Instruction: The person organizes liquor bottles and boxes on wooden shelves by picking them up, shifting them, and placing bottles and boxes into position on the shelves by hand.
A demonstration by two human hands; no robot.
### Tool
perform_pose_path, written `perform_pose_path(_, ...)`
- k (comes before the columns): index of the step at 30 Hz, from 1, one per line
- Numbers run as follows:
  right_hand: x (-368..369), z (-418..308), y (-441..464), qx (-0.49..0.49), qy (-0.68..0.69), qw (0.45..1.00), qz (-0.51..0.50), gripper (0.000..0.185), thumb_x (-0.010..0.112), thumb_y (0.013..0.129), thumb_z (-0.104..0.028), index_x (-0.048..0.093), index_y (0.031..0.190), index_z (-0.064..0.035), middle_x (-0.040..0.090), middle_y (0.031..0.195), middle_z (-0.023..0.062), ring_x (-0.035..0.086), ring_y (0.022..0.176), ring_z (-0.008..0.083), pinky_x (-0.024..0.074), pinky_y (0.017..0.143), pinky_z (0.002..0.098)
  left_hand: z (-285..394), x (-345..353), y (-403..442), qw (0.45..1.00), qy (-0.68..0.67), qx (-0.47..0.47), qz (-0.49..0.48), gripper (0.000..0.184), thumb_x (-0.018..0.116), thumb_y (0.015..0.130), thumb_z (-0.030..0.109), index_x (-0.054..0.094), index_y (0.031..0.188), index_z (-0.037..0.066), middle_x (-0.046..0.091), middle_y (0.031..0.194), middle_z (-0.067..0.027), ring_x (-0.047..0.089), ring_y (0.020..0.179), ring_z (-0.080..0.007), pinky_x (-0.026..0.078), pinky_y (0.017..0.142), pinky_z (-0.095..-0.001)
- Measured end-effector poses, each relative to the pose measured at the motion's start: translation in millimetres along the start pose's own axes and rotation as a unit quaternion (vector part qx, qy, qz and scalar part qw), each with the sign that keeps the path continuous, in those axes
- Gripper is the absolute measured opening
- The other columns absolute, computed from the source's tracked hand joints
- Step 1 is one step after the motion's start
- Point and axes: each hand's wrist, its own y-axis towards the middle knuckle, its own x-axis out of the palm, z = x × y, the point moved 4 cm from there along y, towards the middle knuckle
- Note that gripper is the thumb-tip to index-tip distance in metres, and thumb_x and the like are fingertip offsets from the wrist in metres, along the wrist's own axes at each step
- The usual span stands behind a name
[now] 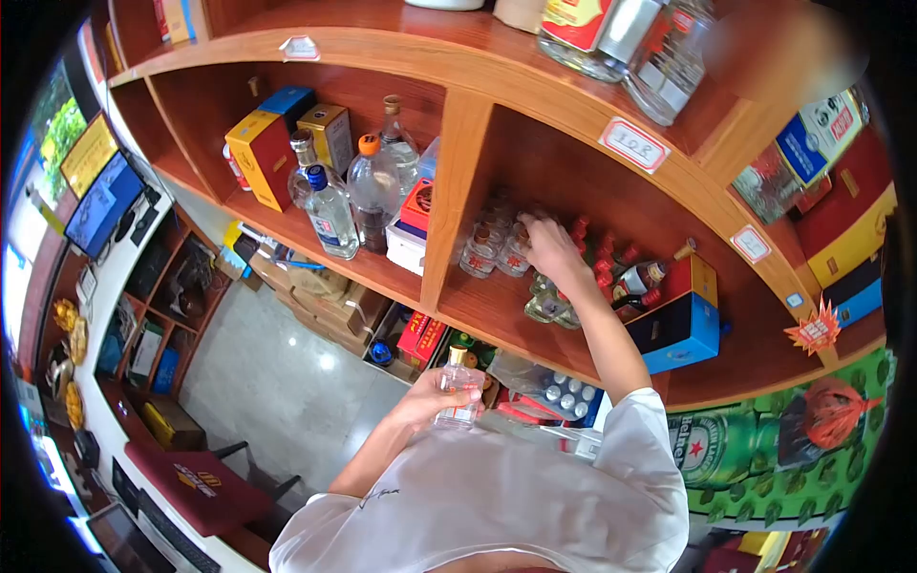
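Observation:
My left hand [420, 399] is closed around a small clear glass bottle [458, 390] with a gold cap, held upright close to my chest. Inside the shelf compartment, my right hand [554, 253] reaches in with its fingers curled at the top of a small clear bottle [514, 258] with red lettering. That bottle stands in a group with other small clear bottles [478, 253] of the same look. Just right of the hand are several red-capped bottles [604, 263]. Squat clear bottles [549, 304] sit below the wrist.
The wooden shelf [468, 105] has an upright divider left of my right arm. Larger bottles [332, 215] and a yellow-red box [258, 158] fill the left compartment. A blue box [683, 329] stands by my right forearm. Cartons [325, 296] lie below; a chair [205, 487] is behind left.

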Motion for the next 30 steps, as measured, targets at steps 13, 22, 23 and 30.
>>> perform_pose_path(13,-24,-46,-123,-0.033,0.417,0.888,-0.192,0.032,0.08,0.091,-0.027,0.066,0.103,-0.0005,0.072,0.083,0.0073,0.064,0.07,0.0133,0.0506,0.063,0.0323,36,51,77,0.974,0.21,0.034,-0.073,0.038,0.089,0.084,0.018,0.068,0.111,0.0,0.073,0.098,-0.0042,0.071,0.09,-0.0131,0.059,0.081,-0.0309)
perform_pose_path(22,-22,-19,-82,0.053,0.107,0.993,0.007,0.031,0.076,0.093,-0.027,0.064,0.109,-0.0034,0.072,0.092,0.0214,0.069,0.093,0.0424,0.0535,0.082,0.0505,49,4,52,0.93,0.265,0.237,0.093,0.04,0.08,0.091,0.009,0.065,0.127,-0.002,0.071,0.119,-0.0089,0.067,0.11,-0.0154,0.054,0.1,-0.0332)
perform_pose_path(23,-19,-19,-74,0.058,0.079,0.995,0.017,0.032,0.075,0.093,-0.028,0.063,0.111,-0.0033,0.072,0.093,0.0219,0.068,0.095,0.0425,0.0532,0.084,0.0511,35,-17,45,0.946,0.243,0.203,0.074,0.035,0.08,0.091,0.01,0.068,0.122,-0.001,0.074,0.112,-0.0065,0.069,0.105,-0.0134,0.055,0.097,-0.0312)
perform_pose_path(30,6,-17,-37,0.092,0.072,0.991,-0.072,0.039,0.073,0.094,-0.025,0.062,0.119,0.003,0.067,0.105,0.032,0.065,0.106,0.0472,0.0523,0.09,0.0533,-39,-140,-40,0.933,0.273,0.119,0.204,0.01,0.069,0.092,-0.002,0.071,0.101,-0.002,0.073,0.097,-0.0063,0.071,0.09,-0.0161,0.06,0.085,-0.0317)
